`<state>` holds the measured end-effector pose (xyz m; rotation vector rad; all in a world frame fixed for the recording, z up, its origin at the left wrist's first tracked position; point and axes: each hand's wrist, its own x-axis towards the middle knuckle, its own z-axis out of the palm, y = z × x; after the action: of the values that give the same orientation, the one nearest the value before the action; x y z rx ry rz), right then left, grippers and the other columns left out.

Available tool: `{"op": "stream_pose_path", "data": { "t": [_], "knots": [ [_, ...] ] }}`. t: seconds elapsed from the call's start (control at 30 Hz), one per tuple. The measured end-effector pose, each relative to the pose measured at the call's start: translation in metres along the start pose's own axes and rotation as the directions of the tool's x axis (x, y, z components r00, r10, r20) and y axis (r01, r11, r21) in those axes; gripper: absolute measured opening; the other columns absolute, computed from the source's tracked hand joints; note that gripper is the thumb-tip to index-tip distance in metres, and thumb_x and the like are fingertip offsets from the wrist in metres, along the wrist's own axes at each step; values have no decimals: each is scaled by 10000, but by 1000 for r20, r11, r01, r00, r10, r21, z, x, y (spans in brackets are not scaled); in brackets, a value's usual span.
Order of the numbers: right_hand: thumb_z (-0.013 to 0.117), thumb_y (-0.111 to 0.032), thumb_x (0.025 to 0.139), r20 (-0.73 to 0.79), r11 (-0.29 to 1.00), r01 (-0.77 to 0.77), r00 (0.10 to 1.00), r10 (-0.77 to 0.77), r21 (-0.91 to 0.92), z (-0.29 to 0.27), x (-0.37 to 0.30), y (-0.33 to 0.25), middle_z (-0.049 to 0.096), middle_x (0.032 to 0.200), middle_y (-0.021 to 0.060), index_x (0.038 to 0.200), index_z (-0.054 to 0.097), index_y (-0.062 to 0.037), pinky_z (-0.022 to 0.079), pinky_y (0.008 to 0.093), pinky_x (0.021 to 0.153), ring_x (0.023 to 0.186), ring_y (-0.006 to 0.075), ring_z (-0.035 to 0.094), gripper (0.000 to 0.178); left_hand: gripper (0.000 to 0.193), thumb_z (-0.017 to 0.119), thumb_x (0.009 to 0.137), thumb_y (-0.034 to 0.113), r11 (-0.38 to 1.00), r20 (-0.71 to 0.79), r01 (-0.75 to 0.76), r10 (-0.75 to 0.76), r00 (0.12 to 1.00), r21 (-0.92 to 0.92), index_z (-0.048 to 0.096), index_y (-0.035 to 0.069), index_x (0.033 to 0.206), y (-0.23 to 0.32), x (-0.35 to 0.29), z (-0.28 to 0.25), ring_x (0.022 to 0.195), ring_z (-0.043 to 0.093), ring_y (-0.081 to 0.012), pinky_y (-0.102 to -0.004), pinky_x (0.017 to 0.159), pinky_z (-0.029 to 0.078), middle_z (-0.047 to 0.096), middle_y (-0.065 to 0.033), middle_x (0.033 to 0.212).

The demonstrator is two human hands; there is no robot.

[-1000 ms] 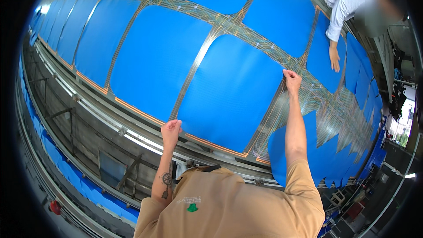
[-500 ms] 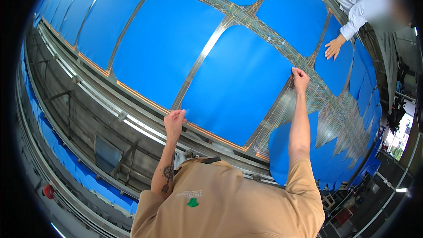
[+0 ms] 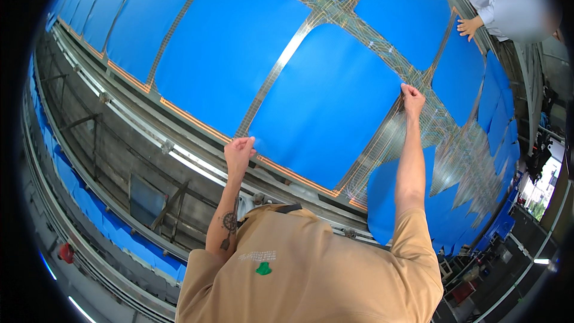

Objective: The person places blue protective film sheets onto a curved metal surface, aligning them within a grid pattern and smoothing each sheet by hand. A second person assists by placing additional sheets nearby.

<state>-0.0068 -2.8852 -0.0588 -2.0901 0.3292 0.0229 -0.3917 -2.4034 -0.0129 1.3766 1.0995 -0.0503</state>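
A blue sheet with rounded corners lies on a long table in front of me. At its near left corner, my left hand is closed in a pinch on the sheet's edge. Reaching farther out, my right hand pinches the same sheet at its far right corner. Both thumbs press against the forefingers, which partly hide the edge between them. To the left lies another blue sheet, separated by a narrow shiny strip of table. A dense web of drawn lines covers the bare table surface along the sheet's far side.
Across the table at upper right, another person's hand rests at a blue sheet's edge. Pointed blue pieces lie at the right end. A metal rail runs along the near table edge, with orange stripes beside it.
The other person's hand has drawn back toward the far edge. My hands keep their pinches at the sheet's corners, shifting only slightly within a slightly shifted view.
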Motion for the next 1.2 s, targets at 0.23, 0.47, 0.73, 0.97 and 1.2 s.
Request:
{"op": "stream_pose_path", "data": {
  "t": [0.23, 0.47, 0.73, 0.97, 1.2],
  "knots": [
    [871, -285, 878, 43, 999, -24, 999, 22, 37, 1, -4, -6, 714, 770, 22, 1022, 808, -1, 461, 269, 597, 650, 77, 583, 324, 244, 786, 945, 176, 1000, -44, 0, 0, 999, -12, 731, -61, 969, 2, -10, 0, 651, 677, -100, -226, 595, 547, 738, -72, 778],
    [873, -298, 876, 34, 999, -25, 999, 26, -26, 0, 1, 1, 720, 780, 19, 1008, 814, -22, 474, 279, 601, 657, 80, 588, 311, 262, 790, 941, 193, 998, -52, 51, -49, 997, 36, 750, -65, 961, -2, -4, -1, 639, 670, -89, -225, 592, 543, 742, -72, 776],
    [874, -293, 877, 27, 997, -42, 999, 43, -63, 0, 0, -5, 737, 805, 24, 1013, 818, -30, 477, 272, 600, 657, 78, 595, 301, 253, 809, 918, 188, 998, -80, 55, -54, 995, 19, 765, -58, 958, 0, -5, 1, 639, 651, -84, -227, 593, 531, 738, -63, 777],
    [882, -286, 869, 35, 998, -39, 999, 41, -43, 0, 3, -3, 736, 812, 12, 1011, 814, -20, 474, 262, 599, 658, 69, 594, 309, 255, 805, 916, 139, 994, -27, -111, 111, 993, -12, 763, -74, 1050, 0, -25, 8, 693, 667, -85, -231, 627, 548, 753, -78, 884],
    [877, -276, 873, 49, 998, -47, 998, 48, -33, 1, 2, -1, 733, 810, 12, 1006, 816, -19, 467, 255, 603, 664, 67, 590, 296, 263, 779, 936, 176, 994, -96, -70, 78, 992, 87, 773, -66, 1041, 0, -22, -3, 661, 675, -105, -256, 608, 561, 759, -91, 848]
  ]
}}
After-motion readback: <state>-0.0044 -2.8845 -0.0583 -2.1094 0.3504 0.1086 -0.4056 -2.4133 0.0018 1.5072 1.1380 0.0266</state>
